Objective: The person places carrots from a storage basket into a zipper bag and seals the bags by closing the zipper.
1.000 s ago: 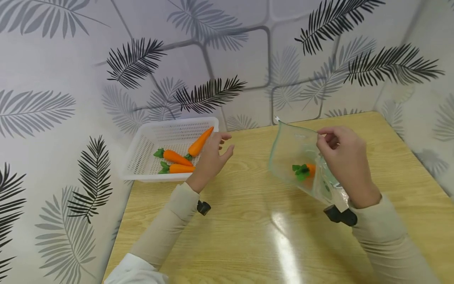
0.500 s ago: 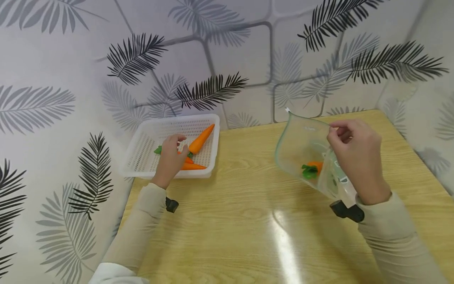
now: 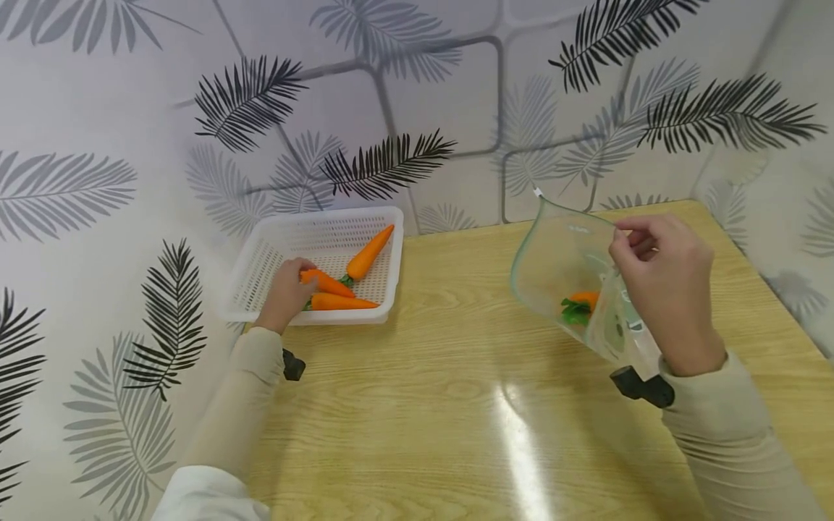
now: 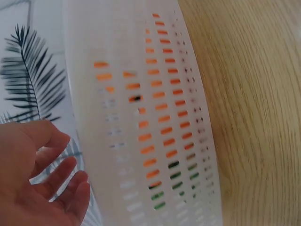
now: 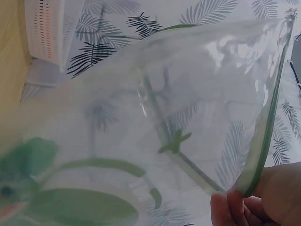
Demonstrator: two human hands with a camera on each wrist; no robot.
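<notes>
My left hand (image 3: 285,295) reaches over the near left side of a white plastic basket (image 3: 393,278), at the leafy end of a carrot (image 3: 329,283), whose leaves it hides. In the left wrist view its fingers are bent loosely beside the basket wall, with nothing seen between them. Two more carrots lie in the basket, one along the front (image 3: 345,302) and one slanting at the right (image 3: 370,253). My right hand (image 3: 672,271) pinches the top edge of a clear zip bag (image 3: 554,250), which stands with its mouth apart. Inside the bag is an orange carrot with green leaves (image 3: 576,312).
A wooden table (image 3: 417,420) carries the basket on its left and the bag on its right. Behind it rises a pale wall (image 3: 449,108) with a leaf pattern. The bag's white slider (image 3: 537,192) sits at its upper left corner.
My left hand has moved left from the basket's right side to the leafy end of the middle carrot. The right hand, still pinching the bag, has shifted slightly right and up.
</notes>
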